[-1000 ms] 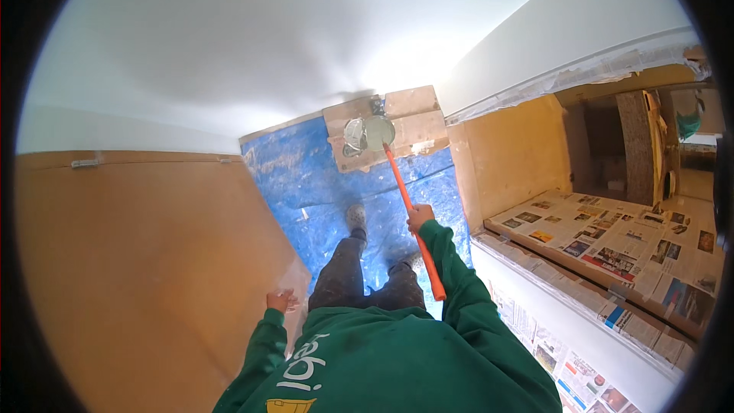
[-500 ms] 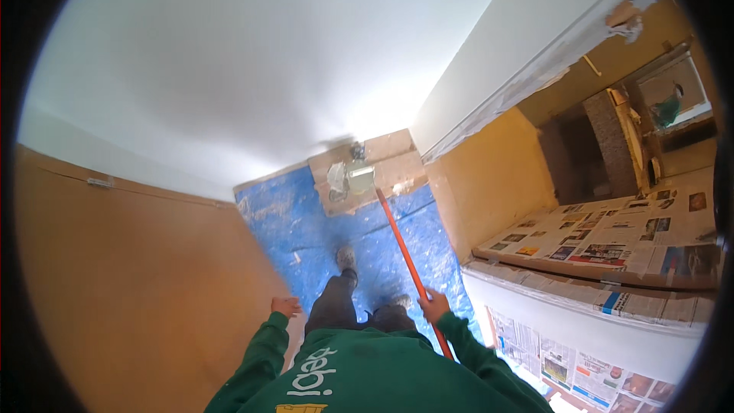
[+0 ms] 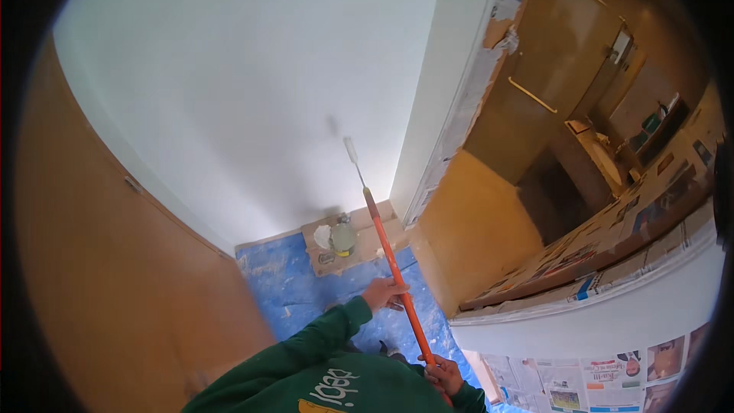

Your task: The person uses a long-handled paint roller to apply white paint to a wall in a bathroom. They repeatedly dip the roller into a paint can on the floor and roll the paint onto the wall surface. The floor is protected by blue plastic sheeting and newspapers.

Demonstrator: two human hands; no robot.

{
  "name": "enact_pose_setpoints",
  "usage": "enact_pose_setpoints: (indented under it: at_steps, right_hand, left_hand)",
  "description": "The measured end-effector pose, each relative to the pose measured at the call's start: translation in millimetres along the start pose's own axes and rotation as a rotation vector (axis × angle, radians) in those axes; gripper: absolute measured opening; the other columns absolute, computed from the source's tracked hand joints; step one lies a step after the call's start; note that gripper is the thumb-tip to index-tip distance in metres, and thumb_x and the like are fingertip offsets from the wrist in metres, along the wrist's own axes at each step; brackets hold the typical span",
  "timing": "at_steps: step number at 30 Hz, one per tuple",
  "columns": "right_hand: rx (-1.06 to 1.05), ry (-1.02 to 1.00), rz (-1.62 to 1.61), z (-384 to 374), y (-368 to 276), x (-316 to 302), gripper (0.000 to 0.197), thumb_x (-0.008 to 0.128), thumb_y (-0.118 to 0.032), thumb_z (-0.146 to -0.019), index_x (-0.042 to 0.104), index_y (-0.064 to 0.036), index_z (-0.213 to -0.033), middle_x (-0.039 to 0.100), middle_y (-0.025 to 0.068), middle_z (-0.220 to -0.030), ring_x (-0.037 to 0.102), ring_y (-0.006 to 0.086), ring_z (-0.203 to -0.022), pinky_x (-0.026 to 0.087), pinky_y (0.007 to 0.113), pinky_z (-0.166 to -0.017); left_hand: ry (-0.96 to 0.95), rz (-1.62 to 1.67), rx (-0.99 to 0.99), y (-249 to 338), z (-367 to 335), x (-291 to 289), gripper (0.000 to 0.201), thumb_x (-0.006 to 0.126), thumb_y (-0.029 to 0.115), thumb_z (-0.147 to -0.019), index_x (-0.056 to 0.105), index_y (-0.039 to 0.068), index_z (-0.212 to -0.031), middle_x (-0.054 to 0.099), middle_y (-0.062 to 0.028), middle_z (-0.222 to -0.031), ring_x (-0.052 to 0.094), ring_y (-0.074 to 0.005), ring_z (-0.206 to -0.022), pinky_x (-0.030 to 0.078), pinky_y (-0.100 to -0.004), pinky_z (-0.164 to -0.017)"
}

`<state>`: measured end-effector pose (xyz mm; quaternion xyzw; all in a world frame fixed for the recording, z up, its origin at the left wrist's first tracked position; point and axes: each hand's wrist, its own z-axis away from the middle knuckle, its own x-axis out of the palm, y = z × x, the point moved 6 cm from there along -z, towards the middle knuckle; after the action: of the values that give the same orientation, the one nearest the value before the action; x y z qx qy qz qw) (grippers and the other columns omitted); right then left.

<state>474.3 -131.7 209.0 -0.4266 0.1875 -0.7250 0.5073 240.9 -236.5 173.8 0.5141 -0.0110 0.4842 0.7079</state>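
Two hands: The left hand (image 3: 382,294) closes around the middle of an orange pole (image 3: 391,264), while the right hand (image 3: 443,375) grips its lower end near the person's waist.
Roller: At the pole's far end, a slim white roller head (image 3: 350,150) stands raised in front of a pale wall (image 3: 267,69), its shadow falling just beside it.
Changed: Half a second earlier, the roller was down at the bucket and the right hand alone held the pole; the left, then free by the brown panel (image 3: 130,283), has since joined it.
Bucket: A round bucket (image 3: 343,252), yellow showing at its near edge, sits on flattened cardboard (image 3: 382,239) at the foot of the wall. A pale grey-green surface fills its round top; how deep it runs cannot be told.
Beside the bucket: A whitish item (image 3: 323,237) lies just to its left, too small to identify.
Floor: Blue sheeting (image 3: 267,283), flecked with white, spreads under the cardboard; newspaper (image 3: 562,382) shows at lower right.
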Motion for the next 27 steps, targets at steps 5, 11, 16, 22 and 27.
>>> enact_pose_setpoints:
  at_steps: [5, 11, 16, 22, 27]
  right_hand:
    - [-0.041, 0.12, 0.103, 47, -19, -32, 0.036, 0.049, -0.022, -0.093, 0.048, -0.0021, -0.122, 0.043, -0.0021, -0.059, 0.039, 0.0061, -0.043, 0.031, 0.02, -0.039]
    - [-0.166, 0.223, 0.152, 76, 3, -78, 0.035, 0.049, -0.024, -0.093, 0.05, -0.0027, -0.122, 0.044, -0.0014, -0.06, 0.042, 0.006, -0.045, 0.032, 0.021, -0.041]
    - [-0.518, 0.439, 0.514, 20, -41, -87, 0.034, 0.049, -0.019, -0.092, 0.052, -0.0034, -0.122, 0.043, -0.0021, -0.062, 0.041, 0.0052, -0.05, 0.034, 0.02, -0.043]
    - [-0.547, 0.418, 0.48, -34, -51, -97, 0.035, 0.046, -0.017, -0.093, 0.051, -0.0029, -0.125, 0.043, -0.0026, -0.06, 0.041, 0.0053, -0.047, 0.036, 0.022, -0.043]
    - [-0.501, 0.538, 0.671, -31, -37, -108, 0.033, 0.045, -0.017, -0.091, 0.055, -0.0056, -0.12, 0.048, 0.0019, -0.062, 0.047, 0.008, -0.05, 0.041, 0.026, -0.047]
  left_hand:
    - [0.054, -0.065, 0.316, 55, -21, 50, 0.029, 0.058, 0.026, -0.088, 0.056, -0.001, -0.098, 0.064, -0.0127, -0.085, 0.066, -0.0231, -0.077, 0.055, -0.0343, -0.067]
    - [0.002, -0.047, 0.455, 151, -35, 67, 0.026, 0.054, 0.024, -0.089, 0.054, 0.0, -0.099, 0.063, -0.0133, -0.087, 0.066, -0.026, -0.077, 0.055, -0.0368, -0.068]
    - [0.215, -0.103, 0.522, 189, -67, 51, 0.035, 0.055, 0.024, -0.088, 0.051, -0.004, -0.108, 0.062, -0.0179, -0.097, 0.065, -0.031, -0.082, 0.053, -0.0389, -0.07]
    - [0.365, -0.14, 0.462, 202, -106, 18, 0.032, 0.055, 0.022, -0.087, 0.051, -0.002, -0.108, 0.063, -0.0155, -0.094, 0.066, -0.0287, -0.078, 0.055, -0.0391, -0.066]
    - [0.398, 0.006, 0.318, 140, -151, -14, 0.028, 0.056, 0.021, -0.087, 0.052, -0.001, -0.106, 0.064, -0.0132, -0.09, 0.066, -0.026, -0.073, 0.055, -0.0415, -0.065]
